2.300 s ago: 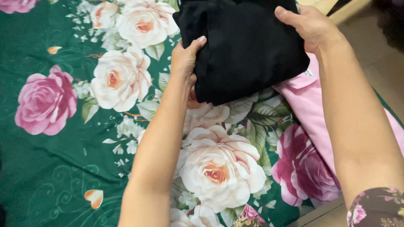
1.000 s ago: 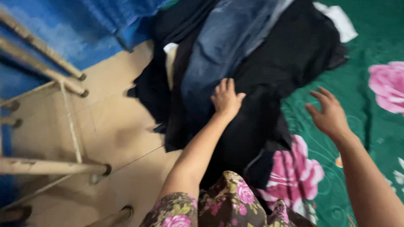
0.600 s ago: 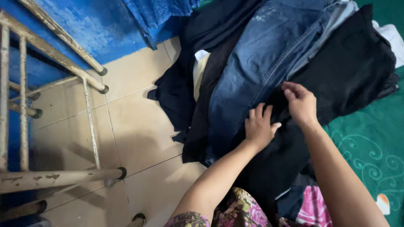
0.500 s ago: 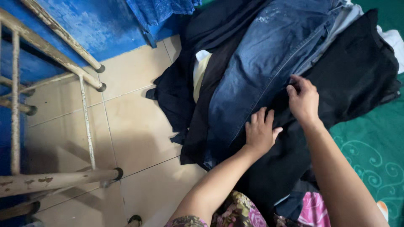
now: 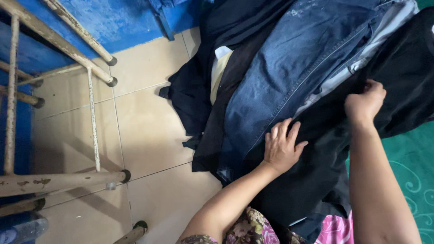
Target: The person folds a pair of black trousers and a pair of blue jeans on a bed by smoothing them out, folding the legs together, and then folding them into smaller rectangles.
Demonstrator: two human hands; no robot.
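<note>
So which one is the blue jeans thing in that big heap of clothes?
Find the heap of clothes spilling off the green sheet onto the tiled floor. The jeans lie across its top, just above the left hand, which rests flat on black cloth. They are the only faded blue denim with stitched seams; nearly everything around them is black or dark.

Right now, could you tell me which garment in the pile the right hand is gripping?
The black garment: the right hand is closed on its edge, beside the blue denim jeans.
</note>
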